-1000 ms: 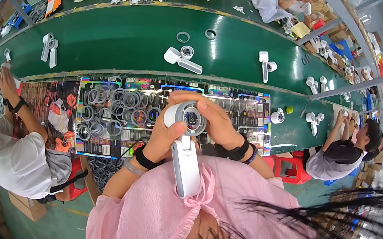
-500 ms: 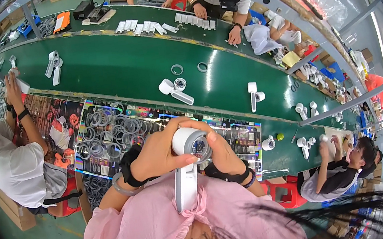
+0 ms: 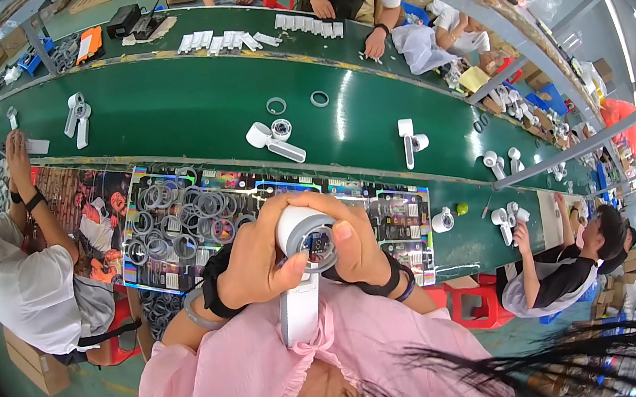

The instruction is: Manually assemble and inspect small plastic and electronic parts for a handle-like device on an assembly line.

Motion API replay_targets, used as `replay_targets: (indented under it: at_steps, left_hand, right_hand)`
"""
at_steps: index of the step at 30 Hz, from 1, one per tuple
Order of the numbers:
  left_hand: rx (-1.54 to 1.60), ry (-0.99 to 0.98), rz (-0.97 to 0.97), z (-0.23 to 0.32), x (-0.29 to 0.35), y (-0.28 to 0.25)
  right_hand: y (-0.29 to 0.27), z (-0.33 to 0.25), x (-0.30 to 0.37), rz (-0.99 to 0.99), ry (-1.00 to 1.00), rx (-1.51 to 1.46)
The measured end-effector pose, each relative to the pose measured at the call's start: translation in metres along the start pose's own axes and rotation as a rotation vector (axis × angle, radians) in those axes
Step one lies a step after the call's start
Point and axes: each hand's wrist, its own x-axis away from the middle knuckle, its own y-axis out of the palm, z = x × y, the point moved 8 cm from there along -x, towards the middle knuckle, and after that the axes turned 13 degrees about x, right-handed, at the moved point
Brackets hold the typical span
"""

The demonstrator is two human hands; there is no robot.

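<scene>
Close to my chest I hold a white handheld fan body point(image 3: 300, 315) by its round head, with the handle hanging down. A grey ring point(image 3: 332, 255) rims the opening of the head, and small dark parts show inside. My left hand point(image 3: 250, 265) is wrapped round the left side, its thumb on the ring's lower edge. Round the right side curls my right hand point(image 3: 359, 245), thumb pressed against the ring. The fingers behind the head are partly hidden. Just beyond my left hand, many loose grey rings point(image 3: 209, 205) lie piled on printed sheets point(image 3: 395, 228).
A long green belt point(image 3: 183, 104) runs across in front, carrying white fan pieces point(image 3: 287, 150) and two grey rings point(image 3: 276, 106). Co-workers sit left point(image 3: 23, 272), right point(image 3: 536, 277) and across the belt. A metal frame point(image 3: 462, 12) crosses the upper right; red stools point(image 3: 475, 302) stand nearby.
The fan and both my hands have shifted slightly left in view, still gripping. Fan pieces and rings on the belt appear further left. The right co-worker's hand now reaches fan pieces by the belt.
</scene>
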Motion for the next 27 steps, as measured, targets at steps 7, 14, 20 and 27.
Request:
replay_targets:
  at_steps: [7, 14, 20, 27]
  left_hand:
    - [0.513, -0.217, -0.002, -0.021, 0.003, 0.011]
    - [0.826, -0.339, 0.028, -0.041, 0.011, 0.024]
    - [0.844, -0.228, 0.077, -0.029, 0.01, 0.021]
    - [0.613, -0.082, 0.07, -0.013, 0.011, 0.018]
  right_hand:
    - [-0.004, 0.001, -0.002, 0.02, -0.018, 0.125]
    - [-0.011, -0.011, 0.002, 0.051, -0.149, 0.541]
    - [-0.01, -0.034, 0.013, 0.113, -0.32, 0.534]
    - [-0.011, -0.048, 0.022, 0.128, -0.374, 0.49]
